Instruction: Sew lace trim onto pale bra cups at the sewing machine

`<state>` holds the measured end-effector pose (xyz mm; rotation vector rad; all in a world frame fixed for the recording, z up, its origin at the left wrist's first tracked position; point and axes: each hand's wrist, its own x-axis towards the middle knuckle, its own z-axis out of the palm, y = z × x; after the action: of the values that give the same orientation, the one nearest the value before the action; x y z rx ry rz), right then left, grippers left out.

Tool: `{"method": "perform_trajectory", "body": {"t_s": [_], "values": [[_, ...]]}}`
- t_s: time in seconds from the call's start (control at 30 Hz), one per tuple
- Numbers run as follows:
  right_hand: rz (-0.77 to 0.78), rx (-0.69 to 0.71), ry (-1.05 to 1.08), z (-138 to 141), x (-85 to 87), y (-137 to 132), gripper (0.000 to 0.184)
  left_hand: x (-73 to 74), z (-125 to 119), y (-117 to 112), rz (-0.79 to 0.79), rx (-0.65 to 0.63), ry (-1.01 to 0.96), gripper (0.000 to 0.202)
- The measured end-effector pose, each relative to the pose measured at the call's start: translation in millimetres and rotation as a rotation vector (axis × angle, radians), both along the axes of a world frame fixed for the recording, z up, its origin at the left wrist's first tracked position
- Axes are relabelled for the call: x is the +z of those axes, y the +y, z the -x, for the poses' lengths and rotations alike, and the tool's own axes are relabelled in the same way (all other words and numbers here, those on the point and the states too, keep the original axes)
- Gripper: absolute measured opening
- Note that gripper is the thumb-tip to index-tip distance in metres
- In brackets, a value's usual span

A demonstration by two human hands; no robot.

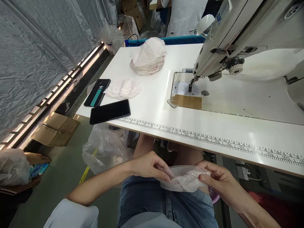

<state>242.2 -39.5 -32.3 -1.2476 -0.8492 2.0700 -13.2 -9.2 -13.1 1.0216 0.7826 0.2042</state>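
A sheer white lace-trimmed fabric piece [181, 186] is held over the lap, below the table's front edge. Its long axis runs left to right across the person's body, the right end slightly higher; a dark thread line follows the lace band lengthwise. The left hand [152, 166] has thumb and fingers closed on the left end, and the right hand [219, 177] pinches the right end between thumb and fingers. The lower rim of the fabric hangs in front of the denim shorts [147, 202], and a gap separates it from the sewing table [152, 107], whose front edge, printed with a ruler scale [206, 138], slants down to the right. Two smartphones, one striped [97, 92], one black-screened [110, 111], occupy the left corner beside a scalloped lace piece [124, 89]. Behind lies a stack of lace pieces [149, 58]; a stretch of tabletop separates it from the sewing machine [228, 41].
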Motion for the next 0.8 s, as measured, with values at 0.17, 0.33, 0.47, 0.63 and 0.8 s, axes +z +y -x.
{"method": "perform_trajectory", "body": {"t_s": [0.17,0.33,0.47,0.63,0.8], "values": [[-0.016,0.082,-0.012,-6,-8.1,4,0.024,-3.4,3,0,0.024,0.029,0.030,0.036],[-0.025,0.059,0.000,-3,-6.3,2,0.027,-4.9,2,2,0.048,0.047,0.010,0.036],[-0.067,0.053,-0.029,2,0.8,-1,0.026,-1.2,-3,2,0.019,0.034,-0.021,0.038],[-0.162,0.118,-0.085,5,6.0,-2,0.027,-0.3,-10,-1,-0.032,0.028,0.045,0.031],[-0.249,0.173,-0.117,6,10.1,-2,0.027,0.2,-10,1,-0.050,-0.029,0.040,0.029]]}}
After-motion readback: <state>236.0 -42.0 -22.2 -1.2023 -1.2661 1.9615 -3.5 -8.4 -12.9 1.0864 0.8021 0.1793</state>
